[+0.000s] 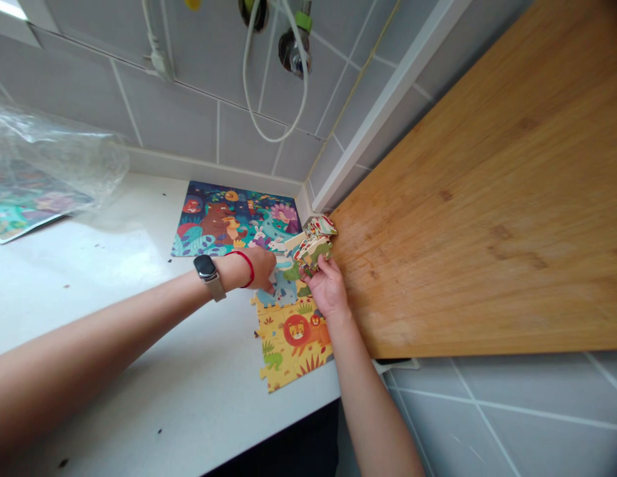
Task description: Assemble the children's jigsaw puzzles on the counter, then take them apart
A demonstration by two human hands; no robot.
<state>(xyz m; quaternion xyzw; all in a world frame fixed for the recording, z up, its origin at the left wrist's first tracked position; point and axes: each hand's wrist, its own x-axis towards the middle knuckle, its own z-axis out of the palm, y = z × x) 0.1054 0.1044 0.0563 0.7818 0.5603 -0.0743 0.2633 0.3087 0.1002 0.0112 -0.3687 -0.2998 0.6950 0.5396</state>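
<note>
Your right hand [329, 287] grasps stacked jigsaw pieces [315, 244] while your left hand [262, 268], its grip unclear, is over the partly assembled jigsaw puzzle [295, 331] on the desk [203, 377].

Lion puzzle [295, 331]: printed card, matt; right of it, wooden panel [487, 199], grained, knotted, low sheen; under it, white countertop [199, 384], smooth, glossy; far left of it, clear plastic bag [102, 159], crinkled, shiny; beyond it, tiled wall [189, 122], smooth
</note>
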